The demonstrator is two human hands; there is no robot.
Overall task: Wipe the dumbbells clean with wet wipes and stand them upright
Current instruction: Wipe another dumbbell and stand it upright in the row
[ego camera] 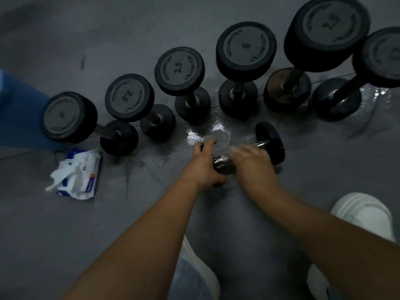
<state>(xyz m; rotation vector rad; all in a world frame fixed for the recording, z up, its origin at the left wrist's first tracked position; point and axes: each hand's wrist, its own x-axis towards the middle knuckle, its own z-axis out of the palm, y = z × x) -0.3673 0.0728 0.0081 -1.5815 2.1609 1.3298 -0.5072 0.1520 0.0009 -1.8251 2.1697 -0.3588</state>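
A small black dumbbell [270, 142] lies on its side on the grey floor, its chrome handle [220, 160] showing between my hands. My left hand [205, 165] grips its near, left head, which is mostly hidden. My right hand [253, 161] is motion-blurred and lies over the handle, with a pale wet wipe [237, 148] at its fingertips. Behind them, several black dumbbells stand upright in a row, from the leftmost dumbbell [69, 116] past one marked 2.5 [179, 68] to the largest dumbbell [326, 29].
An open pack of wet wipes [78, 174] lies on the floor at the left, with a wipe pulled out. A blue object [19, 111] stands at the far left. A wet patch [207, 131] shines on the floor. My white shoes [363, 213] are at the lower right.
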